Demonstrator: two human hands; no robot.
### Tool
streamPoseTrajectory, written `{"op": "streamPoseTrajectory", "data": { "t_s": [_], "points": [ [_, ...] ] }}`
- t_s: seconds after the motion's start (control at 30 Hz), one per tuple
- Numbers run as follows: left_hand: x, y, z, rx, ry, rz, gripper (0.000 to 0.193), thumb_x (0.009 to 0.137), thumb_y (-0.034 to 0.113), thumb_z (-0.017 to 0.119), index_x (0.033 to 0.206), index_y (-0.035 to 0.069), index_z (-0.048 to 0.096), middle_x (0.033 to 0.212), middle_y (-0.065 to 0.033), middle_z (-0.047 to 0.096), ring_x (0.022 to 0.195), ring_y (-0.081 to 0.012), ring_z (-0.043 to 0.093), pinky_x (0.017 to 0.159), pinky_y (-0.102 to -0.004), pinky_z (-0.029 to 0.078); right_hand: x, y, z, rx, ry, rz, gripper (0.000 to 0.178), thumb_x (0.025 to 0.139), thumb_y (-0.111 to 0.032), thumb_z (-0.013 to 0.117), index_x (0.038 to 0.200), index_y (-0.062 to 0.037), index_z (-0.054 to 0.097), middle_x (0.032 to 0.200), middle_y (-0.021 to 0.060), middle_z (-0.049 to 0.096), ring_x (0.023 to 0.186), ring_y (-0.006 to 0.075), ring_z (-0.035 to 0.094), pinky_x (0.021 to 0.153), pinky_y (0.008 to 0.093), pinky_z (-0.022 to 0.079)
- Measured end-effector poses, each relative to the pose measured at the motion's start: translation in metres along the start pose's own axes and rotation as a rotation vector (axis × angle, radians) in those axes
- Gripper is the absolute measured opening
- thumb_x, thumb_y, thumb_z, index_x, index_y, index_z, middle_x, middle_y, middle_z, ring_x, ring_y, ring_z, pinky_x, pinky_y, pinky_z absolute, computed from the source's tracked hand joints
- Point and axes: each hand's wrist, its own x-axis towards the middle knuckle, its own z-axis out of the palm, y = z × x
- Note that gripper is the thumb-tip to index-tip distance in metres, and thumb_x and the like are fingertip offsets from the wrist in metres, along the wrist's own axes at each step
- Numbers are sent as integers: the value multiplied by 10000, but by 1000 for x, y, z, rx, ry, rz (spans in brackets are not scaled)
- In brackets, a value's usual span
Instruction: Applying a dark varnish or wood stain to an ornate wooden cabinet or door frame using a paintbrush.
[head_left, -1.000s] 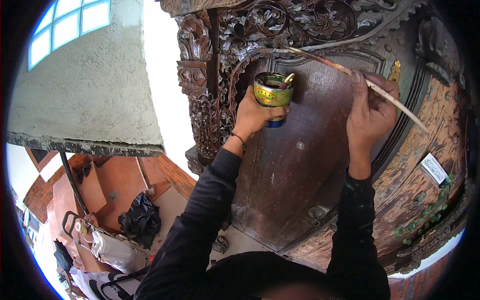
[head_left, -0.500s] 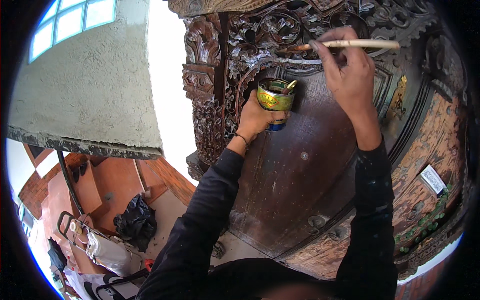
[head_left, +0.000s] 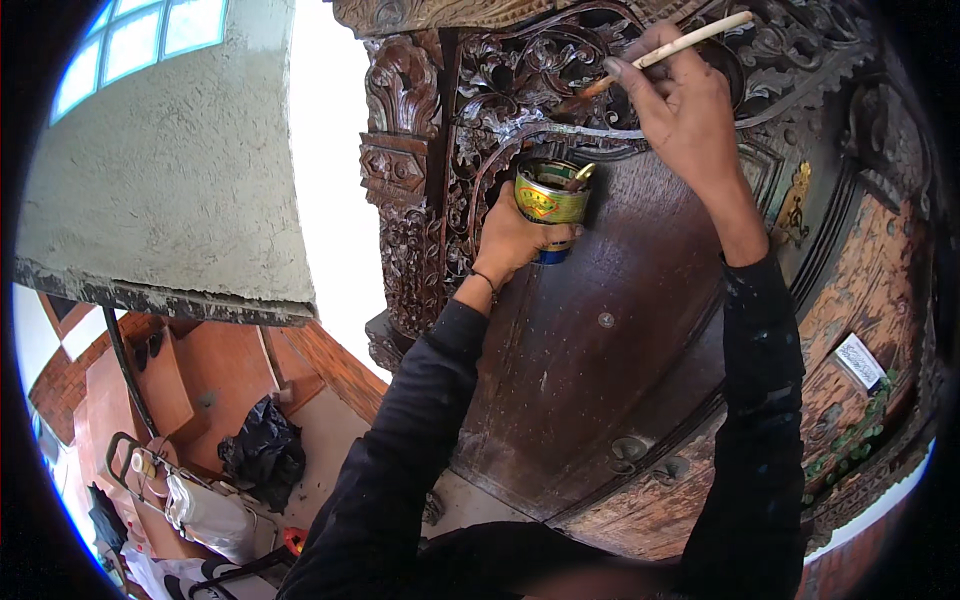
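My left hand (head_left: 515, 238) is wrapped round a yellow-green tin can (head_left: 553, 205) with a blue base, held in front of the dark wooden door (head_left: 590, 370). A golden, curved handle end (head_left: 585, 172) sticks out over the can's rim; what it belongs to is hidden inside. Above and to the right, my right hand (head_left: 685, 105) pinches a paintbrush (head_left: 690, 40) by its pale wooden handle. The brush's brownish tip points down and left at the dark carved scrollwork (head_left: 545, 60) above the door panel. Whether the bristles touch the carving, I cannot tell.
A carved wooden pillar (head_left: 402, 180) stands left of the door. Worn, peeling wood (head_left: 850, 300) carries a small white plate (head_left: 860, 362) at the right. Lower left are a black plastic bag (head_left: 265, 450), a trolley with a white sack (head_left: 205, 515), and reddish steps (head_left: 225, 370).
My right hand has moved up slightly, and the brush has tilted so that its handle end points higher. My left hand keeps the can in nearly the same place.
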Motion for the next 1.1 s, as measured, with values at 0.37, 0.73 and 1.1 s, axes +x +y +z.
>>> {"op": "streamPoseTrajectory", "data": {
  "t_s": [0.37,0.73,1.1],
  "points": [
    [6,-7,3,-55,3,30,997,579,434,1076,1322,-3,576,1227,-176,766,1122,-313,758,1008,-402,586,6,26,10,316,214,-174,150,1028,-152,792,1061,-46,691,702,36,658,551,47,533,507,293,413],
    [12,-13,3,-40,17,29,1019,577,427,1073,1340,-20,566,1251,-199,764,1147,-331,759,1016,-410,587,44,-12,-11,-18,2,-156,202,985,-81,781,1086,11,634,843,140,650,768,235,637,739,401,527],
    [13,0,11,31,3,37,1027,569,459,1064,1325,-27,567,1212,-223,768,1118,-368,762,999,-426,594,71,-37,-5,-99,-140,-181,261,968,-112,772,1127,45,636,872,223,663,798,388,672,758,484,537]
  ]
}}
